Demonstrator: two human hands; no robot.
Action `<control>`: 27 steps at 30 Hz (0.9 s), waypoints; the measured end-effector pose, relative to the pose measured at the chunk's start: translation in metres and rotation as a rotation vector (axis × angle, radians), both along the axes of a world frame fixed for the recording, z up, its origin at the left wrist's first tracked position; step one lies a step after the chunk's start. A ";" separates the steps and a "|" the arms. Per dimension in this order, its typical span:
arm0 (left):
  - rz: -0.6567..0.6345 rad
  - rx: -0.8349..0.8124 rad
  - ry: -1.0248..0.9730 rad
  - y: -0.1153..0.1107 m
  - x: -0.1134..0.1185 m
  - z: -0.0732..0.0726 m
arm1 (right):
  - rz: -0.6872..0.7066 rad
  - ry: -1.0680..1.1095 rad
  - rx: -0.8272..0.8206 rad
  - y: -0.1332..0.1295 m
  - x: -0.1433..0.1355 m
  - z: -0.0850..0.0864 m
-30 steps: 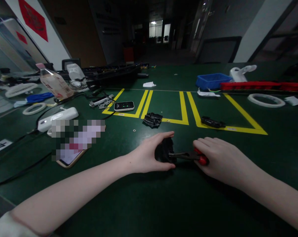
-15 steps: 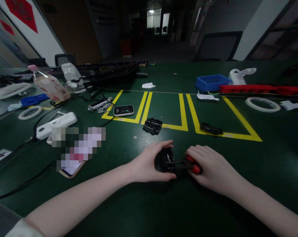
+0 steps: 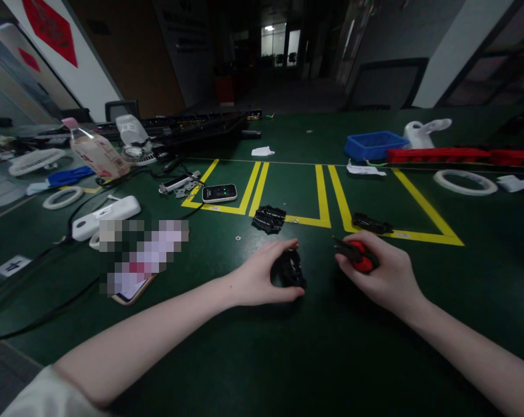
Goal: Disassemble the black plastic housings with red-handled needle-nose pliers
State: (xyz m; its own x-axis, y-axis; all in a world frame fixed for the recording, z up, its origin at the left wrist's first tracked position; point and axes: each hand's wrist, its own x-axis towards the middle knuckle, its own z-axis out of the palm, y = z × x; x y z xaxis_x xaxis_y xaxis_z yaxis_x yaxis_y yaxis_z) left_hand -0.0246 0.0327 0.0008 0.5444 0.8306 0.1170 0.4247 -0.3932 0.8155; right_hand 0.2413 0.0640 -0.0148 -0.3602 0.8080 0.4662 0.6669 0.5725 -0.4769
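My left hand (image 3: 268,275) is curled around a black plastic part (image 3: 293,269), with the thumb and fingers at its two ends. To the right, my right hand (image 3: 381,266) is closed on red-handled pliers (image 3: 358,255). Their dark jaws point left, apart from the black part. Just beyond my left hand lies a cluster of black plastic parts (image 3: 269,219) at a yellow tape line. Another black part (image 3: 370,223) rests on the tape beyond my right hand. A small metal ring (image 3: 238,238) is on the green table (image 3: 262,370).
On the left are a phone (image 3: 135,289), a white power strip (image 3: 108,217), black cables and a bottle (image 3: 97,153). A small black-faced device (image 3: 219,193) sits by the left tape frame. Farther right are a blue tray (image 3: 373,145) and a tape roll (image 3: 465,182).
The pliers in my right hand have moved right, off the black part. My left hand still holds that part in about the same spot.
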 end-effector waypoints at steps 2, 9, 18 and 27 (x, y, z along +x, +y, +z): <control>0.014 0.008 -0.005 0.002 0.000 -0.002 | -0.002 -0.002 0.030 0.004 0.000 -0.001; -0.020 0.128 0.003 0.003 0.000 -0.009 | 0.023 -0.075 0.080 0.004 -0.007 0.001; -0.089 0.145 0.102 -0.001 -0.002 -0.007 | 0.086 -0.162 0.100 0.001 -0.012 0.002; -0.066 0.242 0.209 -0.001 0.004 -0.006 | 0.014 -0.170 0.100 0.008 -0.009 0.004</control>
State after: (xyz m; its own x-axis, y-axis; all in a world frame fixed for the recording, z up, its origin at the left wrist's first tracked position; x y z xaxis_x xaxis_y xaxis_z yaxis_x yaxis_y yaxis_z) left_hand -0.0211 0.0315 -0.0048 0.6294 0.7543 0.1868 0.5398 -0.5974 0.5931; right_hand 0.2323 0.0722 -0.0111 -0.4516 0.7549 0.4756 0.7247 0.6213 -0.2980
